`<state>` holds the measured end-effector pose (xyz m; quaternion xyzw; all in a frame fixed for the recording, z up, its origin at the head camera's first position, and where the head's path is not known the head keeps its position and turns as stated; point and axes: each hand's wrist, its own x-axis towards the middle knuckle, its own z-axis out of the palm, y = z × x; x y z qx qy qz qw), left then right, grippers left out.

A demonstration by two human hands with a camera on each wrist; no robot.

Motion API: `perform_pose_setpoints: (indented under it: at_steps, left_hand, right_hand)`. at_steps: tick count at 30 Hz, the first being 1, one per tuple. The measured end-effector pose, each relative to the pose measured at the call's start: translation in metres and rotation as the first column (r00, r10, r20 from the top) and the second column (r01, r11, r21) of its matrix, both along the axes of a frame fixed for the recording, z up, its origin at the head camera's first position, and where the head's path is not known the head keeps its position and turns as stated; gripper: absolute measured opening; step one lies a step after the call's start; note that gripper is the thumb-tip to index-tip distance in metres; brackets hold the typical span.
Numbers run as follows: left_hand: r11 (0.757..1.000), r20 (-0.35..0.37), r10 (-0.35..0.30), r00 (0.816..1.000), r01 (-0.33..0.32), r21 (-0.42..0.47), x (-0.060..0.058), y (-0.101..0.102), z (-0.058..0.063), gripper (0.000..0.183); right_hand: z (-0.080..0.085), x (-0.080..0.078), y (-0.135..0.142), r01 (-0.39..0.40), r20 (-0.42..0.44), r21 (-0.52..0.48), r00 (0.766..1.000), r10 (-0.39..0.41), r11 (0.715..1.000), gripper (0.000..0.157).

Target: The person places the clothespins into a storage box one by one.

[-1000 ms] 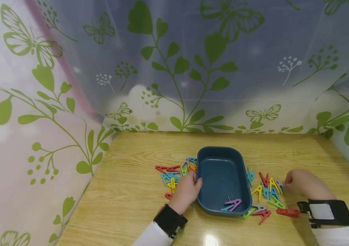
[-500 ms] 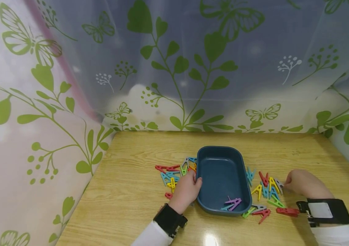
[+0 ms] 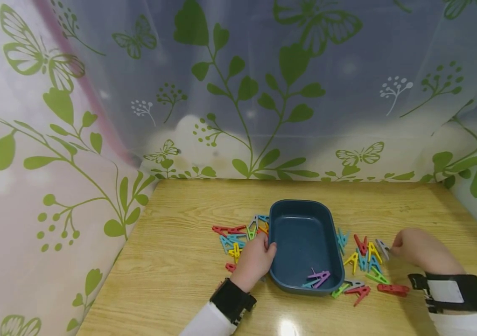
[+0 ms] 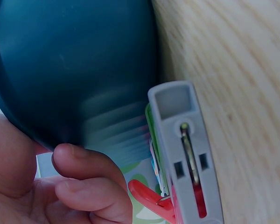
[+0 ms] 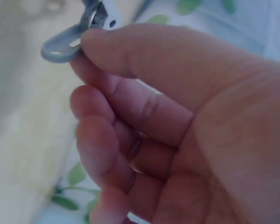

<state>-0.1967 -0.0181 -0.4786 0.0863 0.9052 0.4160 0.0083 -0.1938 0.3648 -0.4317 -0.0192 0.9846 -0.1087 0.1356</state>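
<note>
A dark blue plastic basin [image 3: 303, 242] stands on the wooden table. My left hand [image 3: 255, 261] grips its left rim, thumb over the edge; the left wrist view shows curled fingers [image 4: 91, 175] against the wall. Inside the basin, at its near end, lie a purple clothespin [image 3: 321, 278] and a light blue one. Right of the basin, my right hand [image 3: 425, 252] pinches a grey clothespin [image 3: 383, 248] between thumb and forefinger. In the right wrist view that grey clothespin [image 5: 65, 44] shows at the fingertips, partly cut off by the frame's top.
Several clothespins, among them yellow [image 3: 352, 262], green [image 3: 377, 276] and red [image 3: 393, 290] ones, lie right of the basin. More, such as a red clothespin [image 3: 227, 230], are heaped at its left. A grey clothespin [image 4: 184, 149] lies close beside the left hand. Patterned curtain [image 3: 238, 93] borders the table [image 3: 188, 200].
My right hand has come to the grey clothespin, pinched it and drawn it slightly away from the right-hand pile. My left hand and the basin have stayed put.
</note>
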Motion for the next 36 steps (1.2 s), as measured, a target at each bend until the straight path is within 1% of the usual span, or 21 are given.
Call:
perform_pose_setpoints:
  at_steps: [2,4,6,8,11,13,15,17,19,22,26,29,31,34,36]
  left_hand:
    - [1.000,-0.001,-0.002,1.000,0.002,0.001,0.000,0.000,-0.001,0.032]
    - [1.000,-0.006,-0.004,1.000,0.004,0.000,0.000,0.000,-0.001,0.032]
    - [1.000,-0.016,-0.007,1.000,0.007,0.002,0.001,0.000,-0.001,0.032]
    - [1.000,-0.027,-0.008,1.000,0.008,0.004,0.002,-0.001,0.000,0.032]
    - [1.000,-0.035,-0.010,0.999,0.010,0.003,0.003,-0.001,0.001,0.033]
    - [1.000,-0.036,-0.010,0.999,0.010,0.005,0.003,-0.001,0.001,0.033]
    - [1.000,-0.033,-0.010,0.999,0.010,0.004,0.003,0.000,0.001,0.033]
    - [1.000,-0.031,-0.009,0.999,0.010,0.005,0.003,0.000,0.001,0.033]
    - [1.000,-0.027,-0.008,1.000,0.008,0.002,0.003,-0.001,0.001,0.033]
    - [1.000,-0.029,-0.007,1.000,0.007,0.001,0.002,-0.001,0.001,0.032]
    - [1.000,-0.021,-0.008,1.000,0.008,0.006,0.001,-0.001,0.000,0.032]
    - [1.000,-0.009,-0.006,1.000,0.006,0.003,0.001,0.000,0.000,0.033]
    - [1.000,-0.009,-0.006,1.000,0.006,0.001,0.001,0.000,0.000,0.033]
    - [1.000,-0.009,-0.005,1.000,0.005,0.000,0.000,0.000,0.001,0.033]
    - [1.000,-0.006,-0.005,1.000,0.005,0.004,0.000,0.000,0.001,0.033]
  right_hand:
    - [0.007,0.004,-0.008,-0.033,-0.060,0.016,0.998,0.034,0.999,0.018]
    - [0.015,0.008,-0.020,-0.071,-0.129,0.030,0.989,0.074,0.997,0.017]
    - [0.022,0.014,-0.034,-0.113,-0.208,0.042,0.971,0.119,0.993,0.015]
    - [0.028,0.020,-0.050,-0.140,-0.263,0.042,0.954,0.146,0.989,0.013]
    - [0.032,0.029,-0.073,-0.196,-0.326,0.044,0.924,0.200,0.980,0.012]
    - [0.032,0.034,-0.087,-0.230,-0.349,0.046,0.908,0.232,0.972,0.011]
    - [0.031,0.039,-0.099,-0.270,-0.374,0.060,0.887,0.272,0.961,0.013]
    - [0.031,0.042,-0.109,-0.294,-0.382,0.062,0.876,0.295,0.954,0.015]
    - [0.029,0.045,-0.117,-0.315,-0.382,0.058,0.870,0.312,0.947,0.017]
    - [0.024,0.048,-0.126,-0.337,-0.369,0.037,0.870,0.326,0.941,0.019]
    - [0.016,0.049,-0.134,-0.381,-0.356,0.022,0.861,0.364,0.924,0.023]
    - [0.011,0.049,-0.138,-0.406,-0.347,0.030,0.853,0.390,0.913,0.023]
    - [0.009,0.049,-0.140,-0.406,-0.336,0.039,0.855,0.395,0.913,0.022]
    - [0.006,0.048,-0.141,-0.414,-0.329,0.057,0.851,0.409,0.908,0.021]
    - [0.004,0.047,-0.142,-0.413,-0.319,0.057,0.855,0.409,0.909,0.021]
